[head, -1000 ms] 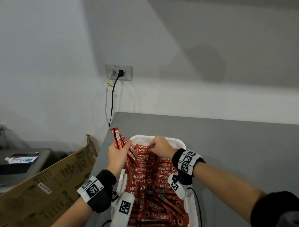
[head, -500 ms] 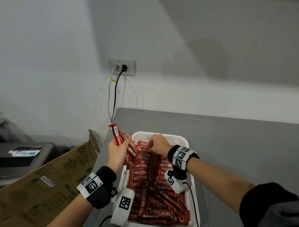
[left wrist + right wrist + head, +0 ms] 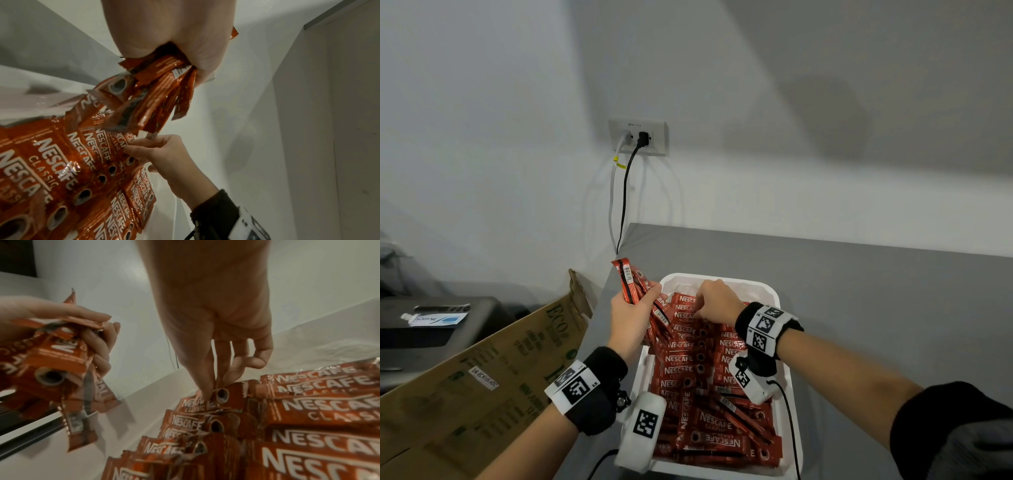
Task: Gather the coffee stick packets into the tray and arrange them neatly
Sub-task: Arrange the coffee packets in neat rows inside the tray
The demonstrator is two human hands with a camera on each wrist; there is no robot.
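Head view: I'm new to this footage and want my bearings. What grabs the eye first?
The white tray on the grey table, packed with red coffee stick packets, draws the eye first. The left hand holds a fanned bundle of packets above the tray's left rim, while the right hand pinches a packet at the tray's far end.

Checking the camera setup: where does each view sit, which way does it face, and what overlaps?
Head: worn on the head, looks forward and down at the tray on the grey table; both forearms show.
Left wrist: looks along the left hand at its bundle of packets.
Right wrist: looks along the right hand at the packets in the tray.
Shared: each wrist view also shows the other hand.
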